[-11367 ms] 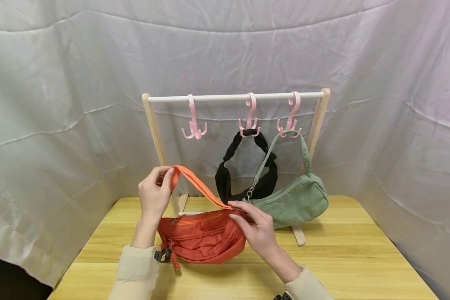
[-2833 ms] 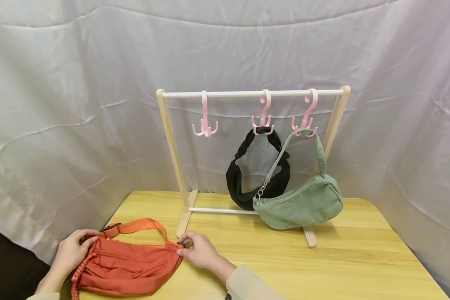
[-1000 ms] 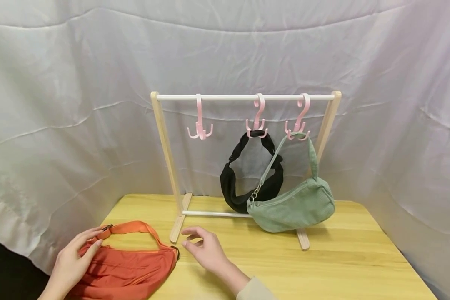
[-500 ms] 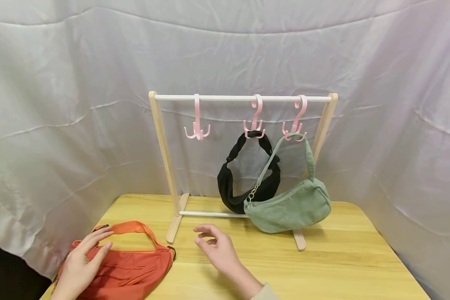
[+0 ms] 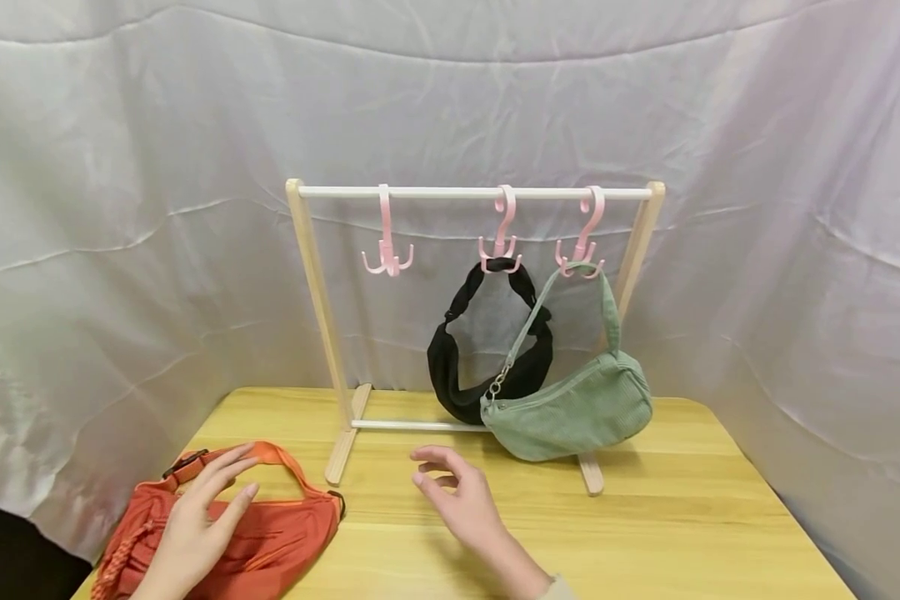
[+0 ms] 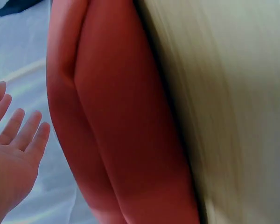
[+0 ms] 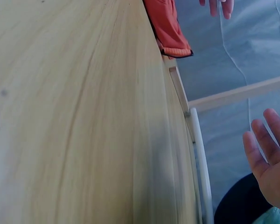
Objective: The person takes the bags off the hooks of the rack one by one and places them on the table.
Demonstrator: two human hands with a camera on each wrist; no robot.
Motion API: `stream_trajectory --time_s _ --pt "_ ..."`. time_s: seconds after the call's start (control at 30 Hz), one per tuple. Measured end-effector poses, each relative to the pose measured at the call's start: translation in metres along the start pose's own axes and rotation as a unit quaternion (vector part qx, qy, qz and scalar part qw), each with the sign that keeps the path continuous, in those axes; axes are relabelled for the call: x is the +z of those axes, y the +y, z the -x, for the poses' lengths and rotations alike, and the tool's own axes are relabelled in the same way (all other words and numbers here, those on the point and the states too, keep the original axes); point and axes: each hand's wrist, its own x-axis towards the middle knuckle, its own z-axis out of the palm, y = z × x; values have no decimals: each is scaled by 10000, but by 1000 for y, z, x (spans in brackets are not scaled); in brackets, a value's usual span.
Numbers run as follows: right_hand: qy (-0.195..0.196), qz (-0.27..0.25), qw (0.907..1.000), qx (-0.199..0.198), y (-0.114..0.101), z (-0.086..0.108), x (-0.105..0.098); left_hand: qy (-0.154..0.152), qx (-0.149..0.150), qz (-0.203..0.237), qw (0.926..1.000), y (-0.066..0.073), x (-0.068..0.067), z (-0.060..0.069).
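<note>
An orange-red shoulder bag (image 5: 292, 529) with an orange strap lies on the table at the front left. My left hand (image 5: 198, 529) is over it in the head view, fingers extended. The left wrist view shows that hand (image 6: 14, 163) apart from the bag's red side (image 6: 116, 116). To the right of the bag, my right hand (image 5: 461, 504) hovers above the table with loosely bent fingers and nothing in them. A black bag (image 5: 450, 375) hangs from the middle pink hook (image 5: 504, 225). From the right pink hook (image 5: 588, 221) hangs a green corduroy bag (image 5: 577, 408), partly covering the black one.
A rack with a white top bar (image 5: 442, 192) and wooden legs (image 5: 318, 308) stands on the wooden table (image 5: 682, 517). The left pink hook (image 5: 387, 237) bears no bag. Grey cloth (image 5: 157, 150) surrounds the table.
Earlier both hands held the orange-red bag up before the rack; it was then set down at the left. The right hand let go and moved right; the left hand came off the bag.
</note>
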Motion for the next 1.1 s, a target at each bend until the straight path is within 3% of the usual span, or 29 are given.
stream_trajectory --time_s 0.3,0.73,0.93,1.1 --pt "379 78 9992 12 -1 7 -20 -273 227 280 9990 13 20 -8" --pt "896 2 9958 -180 0 16 -46 -255 690 749 9945 31 51 -30" --pt "1142 77 9929 -328 0 16 -57 -349 734 1038 9913 43 64 -41" --pt "1316 13 9899 -528 -4 15 -65 -189 930 1364 9861 54 75 -52"
